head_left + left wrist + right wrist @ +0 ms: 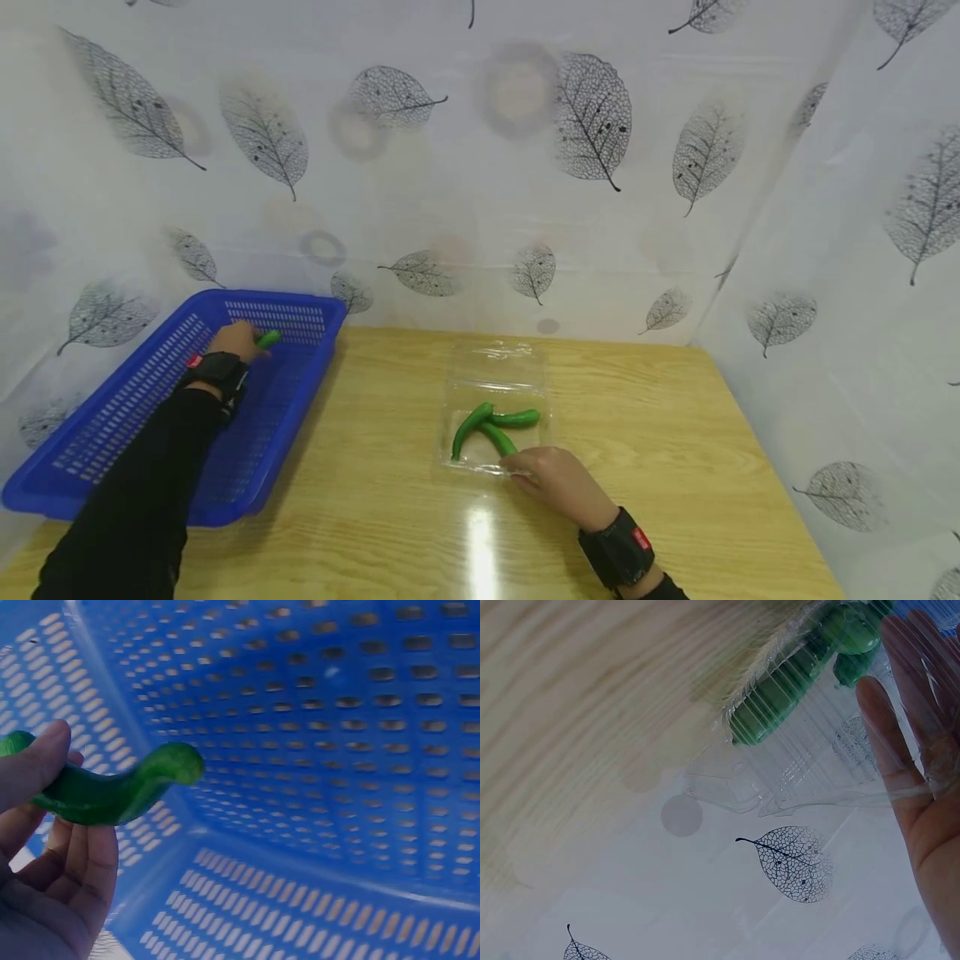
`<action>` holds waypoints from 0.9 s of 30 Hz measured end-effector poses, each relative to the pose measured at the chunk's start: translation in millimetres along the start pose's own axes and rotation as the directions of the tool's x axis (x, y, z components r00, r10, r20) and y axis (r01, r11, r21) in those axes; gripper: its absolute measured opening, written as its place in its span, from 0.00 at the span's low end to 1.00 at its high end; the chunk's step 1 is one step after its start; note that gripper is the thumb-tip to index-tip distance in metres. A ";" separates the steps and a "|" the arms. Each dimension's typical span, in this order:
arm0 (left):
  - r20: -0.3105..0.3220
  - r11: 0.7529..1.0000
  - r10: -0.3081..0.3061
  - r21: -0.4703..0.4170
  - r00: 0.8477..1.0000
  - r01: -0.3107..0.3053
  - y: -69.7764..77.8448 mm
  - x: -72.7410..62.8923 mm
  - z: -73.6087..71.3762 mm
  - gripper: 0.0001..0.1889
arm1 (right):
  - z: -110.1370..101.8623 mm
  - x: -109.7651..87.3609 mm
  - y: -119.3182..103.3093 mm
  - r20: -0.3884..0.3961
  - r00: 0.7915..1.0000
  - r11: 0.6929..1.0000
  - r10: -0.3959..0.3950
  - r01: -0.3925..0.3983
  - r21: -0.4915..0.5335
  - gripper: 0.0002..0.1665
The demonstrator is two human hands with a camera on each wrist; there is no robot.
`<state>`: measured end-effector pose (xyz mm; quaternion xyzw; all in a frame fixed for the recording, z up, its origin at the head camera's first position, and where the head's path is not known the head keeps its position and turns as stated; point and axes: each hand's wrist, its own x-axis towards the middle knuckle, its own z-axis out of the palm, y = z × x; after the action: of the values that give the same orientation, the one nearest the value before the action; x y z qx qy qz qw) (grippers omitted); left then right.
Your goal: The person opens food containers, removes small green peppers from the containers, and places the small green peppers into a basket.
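Observation:
My left hand [236, 340] is inside a blue plastic basket [300, 408] and grips a curved green chili pepper [112, 795]. The thumb lies over the pepper and the fingers beneath it, one rounded end sticking out. At the table's middle stands a clear plastic box [450, 433], its lid [497, 362] folded back. Three green peppers [470, 429] lie in the box. My right hand [558, 483] holds the box at its near right edge. The right wrist view shows the fingers [885, 727] of that hand through the clear wall, the peppers close beyond them.
The basket has slotted walls and stands at the left on a wooden table [637, 417]. Pale sheeting [480, 167] with a leaf print rises behind the table and along its sides. Light glares off the tabletop in front of the box.

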<state>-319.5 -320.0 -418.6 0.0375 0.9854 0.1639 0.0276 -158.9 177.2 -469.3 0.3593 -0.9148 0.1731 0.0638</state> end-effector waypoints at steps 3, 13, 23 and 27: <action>0.006 0.999 -0.030 -0.022 1.000 0.031 -9.1 3.2 11.5 0.20 | 0.3 -2.4 0.0 0.003 1.000 1.000 0.008 -0.008 0.000 0.11; -0.021 0.994 -0.090 -0.070 0.996 0.088 -13.4 -3.2 24.9 0.22 | -0.2 -4.1 0.4 0.001 1.000 1.000 0.021 -0.021 0.006 0.11; 0.065 0.988 -0.129 -0.079 0.990 0.134 -19.5 -2.9 32.2 0.21 | -0.9 -1.1 -0.6 0.003 1.000 1.000 0.018 -0.018 0.007 0.11; 0.077 0.989 -0.123 -0.069 0.989 0.129 -22.2 -2.2 32.6 0.22 | -0.6 0.1 -0.6 0.000 1.000 1.000 0.016 -0.016 0.006 0.11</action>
<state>-316.6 -330.7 -456.5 -0.0200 0.9774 0.1968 0.0750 -158.5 177.0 -468.5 0.3523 -0.9171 0.1761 0.0612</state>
